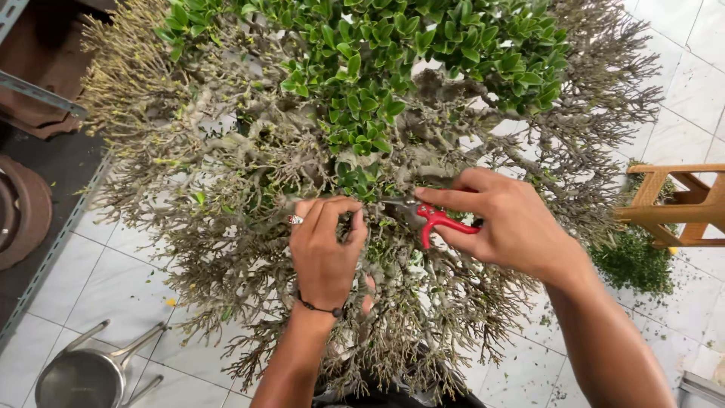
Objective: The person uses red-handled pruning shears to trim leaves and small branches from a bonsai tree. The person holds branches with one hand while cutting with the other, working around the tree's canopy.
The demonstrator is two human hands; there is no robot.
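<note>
A big bonsai tree (362,136) fills the view, with green leaves (377,53) at the top centre and bare grey twigs all round. My left hand (325,245), wearing a ring and a dark wrist cord, pinches a twig among the branches near the middle. My right hand (506,223) grips red-handled scissors (427,219), their blades pointing left toward the twig by my left fingers.
A wooden stool (676,204) stands at the right, with a heap of green clippings (634,261) on the white floor tiles beneath it. A metal pan (83,374) lies at the bottom left. Brown pots (23,211) sit on a metal rack at the left.
</note>
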